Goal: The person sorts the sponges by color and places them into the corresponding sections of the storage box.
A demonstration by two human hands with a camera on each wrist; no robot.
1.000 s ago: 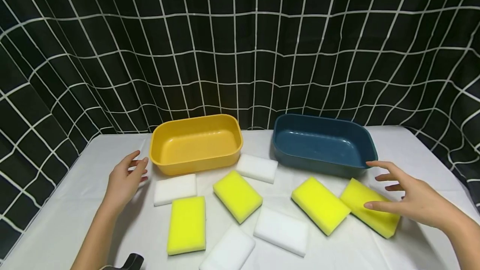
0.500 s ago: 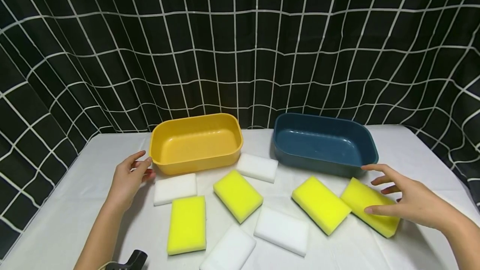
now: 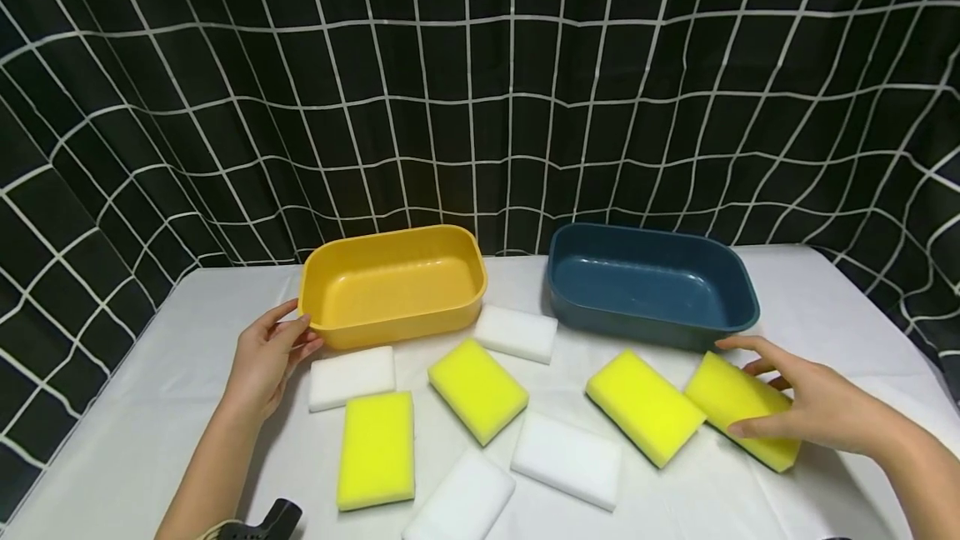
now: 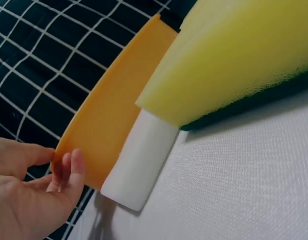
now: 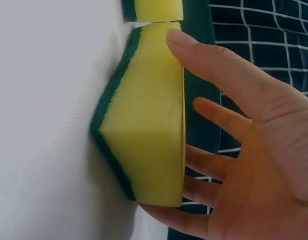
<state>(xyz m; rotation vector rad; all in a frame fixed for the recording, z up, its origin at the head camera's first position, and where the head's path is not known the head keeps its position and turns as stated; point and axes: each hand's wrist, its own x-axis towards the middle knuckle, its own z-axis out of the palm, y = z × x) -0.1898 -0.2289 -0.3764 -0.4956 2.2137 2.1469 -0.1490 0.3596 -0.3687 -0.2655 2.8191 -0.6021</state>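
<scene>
My left hand (image 3: 262, 361) is at the left corner of the yellow bin (image 3: 397, 327), fingertips right at its wall and rim, fingers loosely bent. Just in front of that corner lies a white foam block (image 3: 352, 379); in the left wrist view, a yellow sponge (image 4: 229, 65) with a green underside looms close. On the right, my right hand (image 3: 817, 407) spreads over the rightmost yellow sponge (image 3: 738, 411), thumb along its near side and other fingers over its far side. The right wrist view shows this sponge's green scouring layer (image 5: 111, 95) facing the cloth.
A dark blue bin (image 3: 645, 323) stands right of the yellow one. Another yellow sponge (image 3: 645, 407) adjoins the one under my right hand. Several more sponges and white blocks (image 3: 566, 461) lie across the white tablecloth (image 3: 247, 482). A black gridded curtain (image 3: 487, 132) hangs behind.
My left hand has moved right and up to the yellow bin's corner. The right hand has shifted slightly left and lower over the rightmost sponge. Bins and sponges keep their places.
</scene>
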